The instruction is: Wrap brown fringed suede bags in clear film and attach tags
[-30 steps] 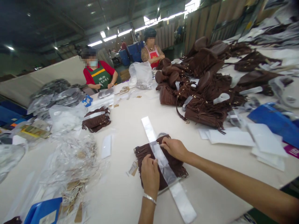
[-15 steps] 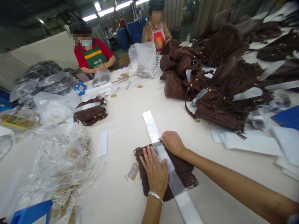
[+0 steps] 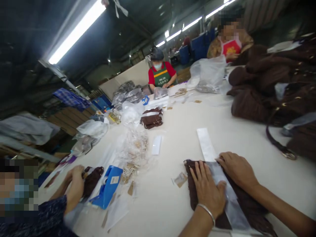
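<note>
A dark brown fringed handbag (image 3: 249, 204) lies flat on the table in front of me. Across it runs a long whitish plastic strip (image 3: 206, 143), whose far end sticks out past the bag's top edge. My left hand (image 3: 208, 187), a silver bangle on its wrist, rests flat on the bag with fingers stretched out, its thumb beside the strip. My right hand (image 3: 238, 168) has bent fingers closed at the strip's right edge, where it crosses the top of the bag; the thumb is hidden. A small packet with a brown tag (image 3: 180, 179) lies left of the bag.
Brown bags (image 3: 261, 89) are heaped at the right. Another strapped brown bag (image 3: 151, 118) lies farther off. A blue tape dispenser (image 3: 108, 186) and clear plastic bags with tags (image 3: 135, 141) are to the left. A co-worker's hands (image 3: 76, 179) handle a brown bag at lower left; other co-workers sit opposite.
The view has swung left, so the table shifts rightward and a co-worker appears at lower left. Both my hands stay in nearly the same place on the handbag.
</note>
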Motion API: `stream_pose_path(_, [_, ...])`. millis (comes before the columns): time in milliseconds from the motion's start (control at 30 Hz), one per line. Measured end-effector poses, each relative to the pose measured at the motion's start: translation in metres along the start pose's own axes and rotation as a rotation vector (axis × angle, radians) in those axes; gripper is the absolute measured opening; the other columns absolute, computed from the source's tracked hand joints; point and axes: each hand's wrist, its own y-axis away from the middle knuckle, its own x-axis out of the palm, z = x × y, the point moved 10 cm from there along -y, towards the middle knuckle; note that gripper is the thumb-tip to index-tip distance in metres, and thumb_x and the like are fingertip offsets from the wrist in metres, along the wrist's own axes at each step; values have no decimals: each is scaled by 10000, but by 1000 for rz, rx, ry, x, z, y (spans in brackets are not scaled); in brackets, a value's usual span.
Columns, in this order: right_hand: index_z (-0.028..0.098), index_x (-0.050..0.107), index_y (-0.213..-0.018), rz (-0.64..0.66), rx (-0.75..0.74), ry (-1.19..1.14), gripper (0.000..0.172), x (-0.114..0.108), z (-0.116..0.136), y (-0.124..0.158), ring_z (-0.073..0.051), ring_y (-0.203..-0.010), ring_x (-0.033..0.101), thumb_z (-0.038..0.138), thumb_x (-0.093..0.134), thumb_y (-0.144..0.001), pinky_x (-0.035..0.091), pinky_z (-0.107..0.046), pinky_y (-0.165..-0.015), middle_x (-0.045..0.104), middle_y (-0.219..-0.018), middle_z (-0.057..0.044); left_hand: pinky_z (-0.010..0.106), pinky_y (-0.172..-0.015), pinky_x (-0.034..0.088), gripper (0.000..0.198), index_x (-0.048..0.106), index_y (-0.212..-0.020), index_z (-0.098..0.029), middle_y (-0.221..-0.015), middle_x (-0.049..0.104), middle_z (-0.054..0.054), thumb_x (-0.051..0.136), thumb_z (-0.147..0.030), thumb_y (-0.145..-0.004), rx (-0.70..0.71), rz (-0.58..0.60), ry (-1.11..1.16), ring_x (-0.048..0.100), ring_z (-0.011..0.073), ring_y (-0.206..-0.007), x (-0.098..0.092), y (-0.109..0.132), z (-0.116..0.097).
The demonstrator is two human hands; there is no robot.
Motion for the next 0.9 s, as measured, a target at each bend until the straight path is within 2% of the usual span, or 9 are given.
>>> stream_pose_path(100, [138, 616, -1134, -70, -132, -3, 321, -29, 25, 13, -283, -1112, 560, 330, 413, -977, 410, -428, -948, 636, -1177, -151, 611, -1181, 198, 713, 146, -1529, -148, -1613, 112, 108, 379, -481, -943, 33, 26, 7, 63, 329, -1477, -8, 2, -3])
stream_pose_path(167, [151, 585, -1250, -75, -226, -8, 389, -37, 44, 27, -308, -1253, 479, 362, 432, -962, 361, -470, -1036, 569, -1325, -153, 605, -1179, 213, 667, 139, -1529, -147, -1612, 122, 97, 349, -426, -960, 51, 30, 3, 74, 318, -1478, -13, 5, -5])
stream_pose_path(267, [190, 503, -1380, -51, -259, 5, 522, -27, 54, 45, -357, -1351, 376, 458, 468, -933, 321, -556, -1060, 459, -1454, -151, 587, -1181, 238, 626, 102, -1533, -181, -1614, 123, 59, 332, -315, -966, 45, -10, -40, 96, 288, -1481, -22, 12, -1])
stream_pose_path(333, [212, 439, -1435, -27, -232, 4, 587, -14, 50, 53, -370, -1379, 334, 498, 475, -924, 301, -593, -1064, 401, -1497, -152, 597, -1177, 243, 653, 95, -1533, -206, -1612, 135, 50, 376, -333, -958, 22, -35, -64, 109, 293, -1480, -24, 20, 4])
stream_pose_path(433, [243, 348, -1490, 69, -199, -42, 632, 3, 42, 59, -359, -1426, 252, 506, 468, -928, 257, -605, -1098, 314, -1548, -134, 627, -1174, 226, 696, 117, -1531, -207, -1605, 170, 58, 434, -399, -941, -8, -22, -55, 118, 316, -1478, -17, 30, 12])
stream_pose_path(500, [252, 307, -1508, 160, -165, -95, 649, 8, 38, 57, -345, -1447, 201, 509, 464, -933, 225, -595, -1125, 259, -1572, -124, 638, -1180, 197, 690, 119, -1530, -191, -1602, 186, 70, 432, -377, -944, -34, -3, -44, 110, 316, -1480, -12, 30, 16])
stream_pose_path(600, [252, 279, -1520, 274, -111, -192, 664, 11, 38, 42, -341, -1459, 162, 509, 467, -937, 195, -599, -1140, 202, -1591, -117, 644, -1189, 144, 675, 111, -1531, -175, -1600, 192, 86, 420, -329, -951, -55, 6, -36, 83, 312, -1485, -12, 20, 22])
stream_pose_path(700, [241, 257, -1527, 306, -87, -271, 682, 10, 38, 29, -345, -1465, 121, 516, 468, -939, 175, -604, -1146, 146, -1606, -110, 630, -1196, 108, 671, 111, -1533, -177, -1602, 193, 78, 419, -317, -953, -46, 1, -5, 57, 307, -1488, -16, 9, 25])
stream_pose_path(900, [208, 247, -1528, 304, -82, -291, 645, 12, 35, 56, -309, -1476, 74, 508, 396, -976, 137, -547, -1172, 112, -1612, -114, 579, -1208, 122, 607, 172, -1524, -159, -1588, 248, 88, 390, -265, -967, -37, -30, 61, 72, 269, -1491, -4, 32, 20])
